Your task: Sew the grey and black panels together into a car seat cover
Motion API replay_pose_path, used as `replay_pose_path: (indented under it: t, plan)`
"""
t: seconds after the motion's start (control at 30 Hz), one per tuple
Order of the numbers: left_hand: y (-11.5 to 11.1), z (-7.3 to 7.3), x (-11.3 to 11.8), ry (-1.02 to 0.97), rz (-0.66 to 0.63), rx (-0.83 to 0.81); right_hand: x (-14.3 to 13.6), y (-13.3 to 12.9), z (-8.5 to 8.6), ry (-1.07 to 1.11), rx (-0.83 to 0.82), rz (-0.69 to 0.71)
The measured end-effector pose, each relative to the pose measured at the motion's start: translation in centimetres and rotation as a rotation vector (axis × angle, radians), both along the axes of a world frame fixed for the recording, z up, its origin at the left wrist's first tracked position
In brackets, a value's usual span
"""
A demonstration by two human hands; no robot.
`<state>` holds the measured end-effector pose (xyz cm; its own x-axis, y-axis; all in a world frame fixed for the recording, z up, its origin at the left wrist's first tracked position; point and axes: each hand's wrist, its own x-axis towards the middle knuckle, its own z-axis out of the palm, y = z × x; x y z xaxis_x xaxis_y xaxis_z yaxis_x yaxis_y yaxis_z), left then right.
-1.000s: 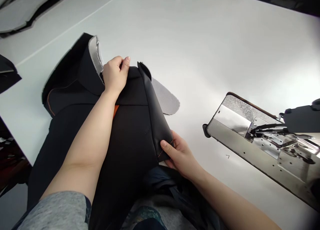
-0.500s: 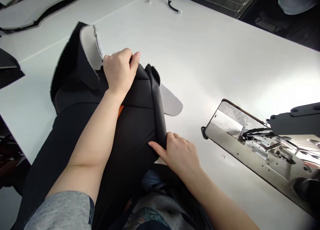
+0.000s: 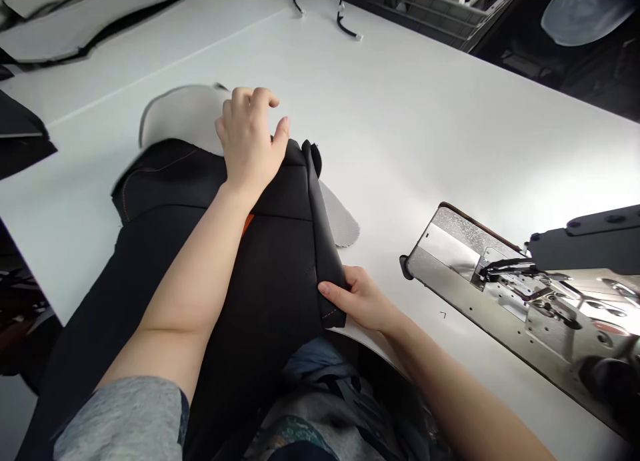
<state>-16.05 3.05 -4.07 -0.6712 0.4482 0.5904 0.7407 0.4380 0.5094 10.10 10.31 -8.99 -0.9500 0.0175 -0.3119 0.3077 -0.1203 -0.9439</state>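
A black seat cover (image 3: 280,267) with sewn seams, orange stitching and a small orange tag lies over the table's front edge and my lap. My left hand (image 3: 253,134) is over its far edge, fingers apart and bent, gripping nothing. Beneath that hand, a pale grey backing flap (image 3: 175,114) lies turned out on the table. My right hand (image 3: 360,297) pinches the cover's right edge near the lower corner, thumb on top and fingers underneath. Another grey flap (image 3: 341,217) sticks out from under the right side.
A sewing machine (image 3: 510,274) with a metal bed stands on the white table (image 3: 425,127) at the right. Pale and black cut pieces (image 3: 95,27) lie at the back left. Two short black cables (image 3: 345,27) and a grey crate (image 3: 435,14) are at the far side.
My left hand has let go of the far edge and opened. The raised left part of the cover has dropped flat, its grey flap spread out. My right hand has shifted slightly right along the edge.
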Motion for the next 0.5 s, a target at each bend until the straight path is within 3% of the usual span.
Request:
replay_pose_path:
  t: [0.13, 0.27, 0.37, 0.5]
  plan:
    - [1.0, -1.8, 0.7, 0.0, -0.027, -0.01, 0.4, -0.9, -0.3, 0.138, -0.238, -0.05]
    - [1.6, -4.3, 0.2, -0.024, -0.104, -0.052, 1.1, -2.2, -0.5, 0.09, -0.475, -0.095]
    - [1.6, -5.6, -0.2, 0.004, -0.115, -0.089, 1.5, -2.5, -0.6, 0.054, -0.537, -0.099]
    - [1.4, -5.8, -0.1, 0.047, -0.107, -0.146, 1.8, -2.6, -0.6, 0.003, -0.56, -0.141]
